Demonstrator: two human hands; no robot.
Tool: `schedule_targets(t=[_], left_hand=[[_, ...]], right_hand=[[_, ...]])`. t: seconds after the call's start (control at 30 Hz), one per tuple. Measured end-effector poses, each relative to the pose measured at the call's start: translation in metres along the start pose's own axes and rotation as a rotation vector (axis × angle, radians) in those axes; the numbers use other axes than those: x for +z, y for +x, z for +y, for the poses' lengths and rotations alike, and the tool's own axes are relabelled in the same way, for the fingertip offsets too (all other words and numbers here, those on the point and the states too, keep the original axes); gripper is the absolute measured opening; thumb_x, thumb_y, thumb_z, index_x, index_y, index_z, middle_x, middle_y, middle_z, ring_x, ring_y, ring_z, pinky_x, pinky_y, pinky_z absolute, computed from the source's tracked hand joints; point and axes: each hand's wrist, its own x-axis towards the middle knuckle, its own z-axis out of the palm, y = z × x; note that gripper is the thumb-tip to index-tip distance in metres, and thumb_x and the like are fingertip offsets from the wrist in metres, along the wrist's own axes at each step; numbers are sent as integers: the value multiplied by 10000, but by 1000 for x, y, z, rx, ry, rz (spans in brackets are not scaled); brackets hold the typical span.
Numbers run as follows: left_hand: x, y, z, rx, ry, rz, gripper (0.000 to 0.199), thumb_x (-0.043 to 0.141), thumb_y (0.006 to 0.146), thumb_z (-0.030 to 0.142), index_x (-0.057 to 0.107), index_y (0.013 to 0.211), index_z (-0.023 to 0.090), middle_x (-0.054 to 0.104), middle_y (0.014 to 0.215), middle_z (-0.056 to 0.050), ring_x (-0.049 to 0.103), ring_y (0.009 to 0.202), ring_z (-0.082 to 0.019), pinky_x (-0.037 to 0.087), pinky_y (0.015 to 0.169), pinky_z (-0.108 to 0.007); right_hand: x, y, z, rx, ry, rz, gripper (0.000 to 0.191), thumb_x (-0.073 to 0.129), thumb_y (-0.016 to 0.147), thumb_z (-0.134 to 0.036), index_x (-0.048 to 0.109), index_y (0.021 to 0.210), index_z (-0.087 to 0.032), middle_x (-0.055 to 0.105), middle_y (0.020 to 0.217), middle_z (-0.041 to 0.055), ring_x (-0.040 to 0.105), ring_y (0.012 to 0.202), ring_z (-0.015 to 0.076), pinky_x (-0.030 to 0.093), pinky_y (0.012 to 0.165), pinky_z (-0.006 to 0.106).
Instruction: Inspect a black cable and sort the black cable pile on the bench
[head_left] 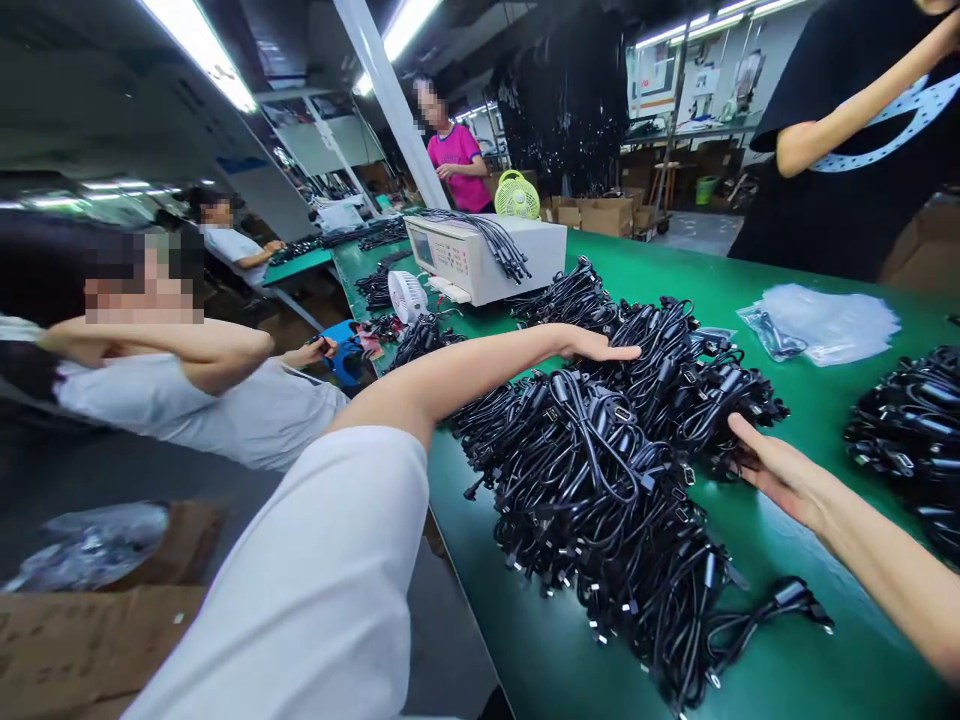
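- Nearest, left of the cable heap [600, 480] and below table level: a cardboard box [90, 630] with a crumpled plastic bag on it, and a white sleeve [315, 590] leading up toward the heap.
- At the heap itself: black cables with plugs, piled loose and tangled on the green table [750, 290], a few ends trailing off the near corner; no sorted or bagged cables showing beside it, so seemingly all yet to be handled.
- On the heap's right edge: right hand [772, 465], palm down, fingers pushed in among the cables; fingertips hidden, so cannot tell whether closed on a cable or merely resting.
- On the heap's far left top: left hand [600, 348], flat, fingers stretched out side by side, pressed on the cables and clamped on nothing.
- Right of the heap, well apart: a second dark cable pile [915, 430], likewise loose.
- Beyond the heap to the right: clear plastic bags [832, 320] lying flat, one perhaps with a cable inside.
- Left of the heap, off the table: a co-worker in white [225, 400], arm raised.
- Behind the heap: a small white fan [407, 295] and a white tester box [480, 260] with cables draped over it.
- Farther behind: a green fan [517, 195], a person in pink [457, 160], and at far right a person in black [847, 130].
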Motion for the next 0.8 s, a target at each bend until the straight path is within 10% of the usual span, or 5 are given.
schedule_targets(t=[0.57,0.8], left_hand=[[11,15,-10,-62,-297,101,1235,427,683,928,-37,1583,220,92,1671,-165,325,1481,-320,465,1044,-398],[8,12,5,-13,-116,-71,1217,536,713,842,-47,1588,229,-18,1681,-122,229,1521,-331,443,1091,-390]], right_hand=[[39,8,-13,-26,332,19,184,664,921,-349,715,1063,-243,766,1131,50,722,1035,202,623,854,274],[15,-9,-1,16,351,-7,226,584,962,-314,701,1146,-255,728,1230,48,701,1089,199,635,828,261]])
